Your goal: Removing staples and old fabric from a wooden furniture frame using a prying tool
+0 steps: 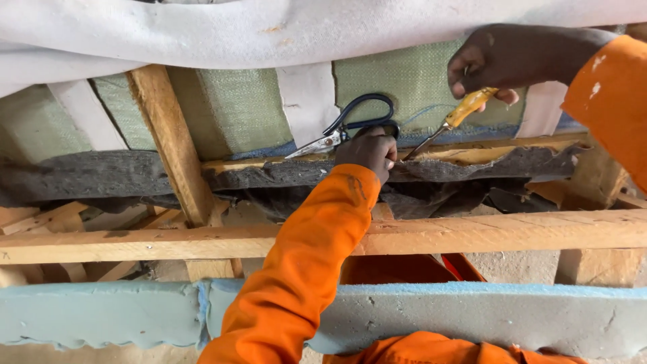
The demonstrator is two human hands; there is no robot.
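My left hand reaches up in an orange sleeve to the edge of a wooden furniture frame. Its fingers are curled shut, and the lower loop of black-handled scissors disappears into them. The blades point left over green webbing. My right hand comes in from the upper right, gripping a yellow-handled screwdriver. The screwdriver's metal tip angles down-left to the grey felt padding, just right of my left fingers.
White fabric is folded back along the top. A long wooden rail crosses the middle, with a blue foam slab below it. White strips run between the green webbing panels. Wooden blocks stand at the right.
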